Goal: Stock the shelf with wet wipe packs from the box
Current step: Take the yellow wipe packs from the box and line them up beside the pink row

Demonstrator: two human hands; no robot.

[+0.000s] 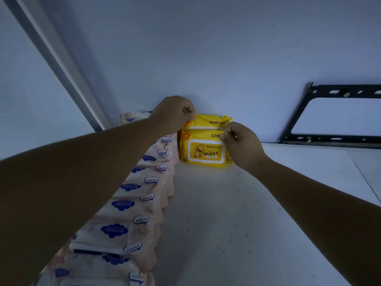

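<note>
Two yellow baby wipes packs stand upright, one behind the other, at the back of the white shelf (216, 213) against the wall. My left hand (175, 113) pinches the top left edge of the rear yellow pack (214, 120). My right hand (241, 143) pinches the top right edge of the front yellow pack (204, 151), which shows a duck label. A row of several pink wipe packs (132, 205) with blue cloud labels runs along the shelf's left side, partly hidden under my left forearm. The box is out of view.
The white wall (206, 58) rises right behind the packs. A black metal bracket (329, 139) is fixed on the wall at the right. A grey upright rail (51, 50) runs diagonally at the left. Bare shelf surface lies to the right of the packs.
</note>
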